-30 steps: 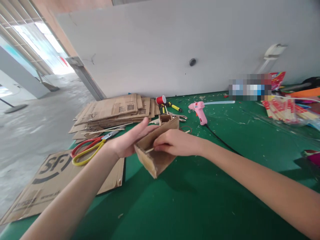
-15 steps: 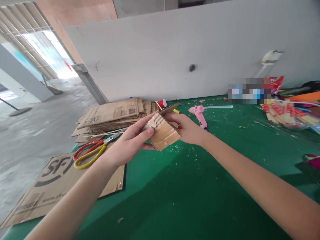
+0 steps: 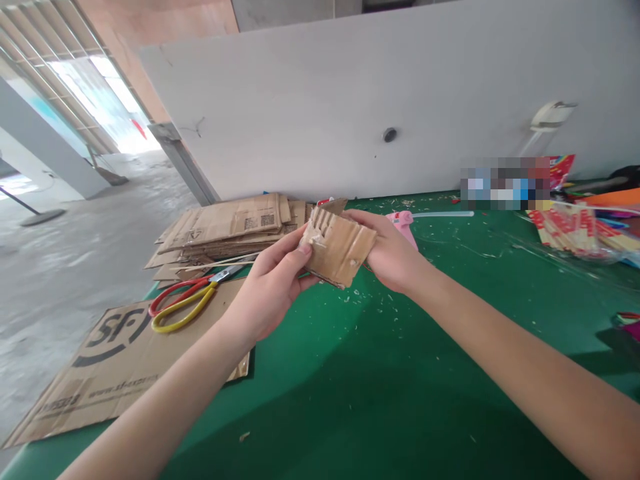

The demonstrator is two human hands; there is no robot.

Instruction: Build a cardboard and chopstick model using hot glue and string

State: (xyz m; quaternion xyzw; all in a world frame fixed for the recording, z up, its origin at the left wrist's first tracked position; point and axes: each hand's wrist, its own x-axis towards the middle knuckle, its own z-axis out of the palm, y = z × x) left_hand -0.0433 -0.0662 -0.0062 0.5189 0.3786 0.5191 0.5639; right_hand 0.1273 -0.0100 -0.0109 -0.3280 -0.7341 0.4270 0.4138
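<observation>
Turned since one second earlier, a small brown corrugated-cardboard box (image 3: 347,250) is clamped in the left hand (image 3: 275,283); the right hand (image 3: 393,257), fingertips hidden, cannot be judged. Right of the box: pink plastic glue gun (image 3: 405,228), partly blocked; left: red-and-yellow-handled metal scissors (image 3: 186,323). Box panel: ridged, whitish residue. Below: green surface (image 3: 375,400); behind: grey wall panel (image 3: 300,113).

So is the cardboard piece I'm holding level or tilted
Tilted: the cardboard piece, gripped in the left hand, shows edges running aslant.
</observation>
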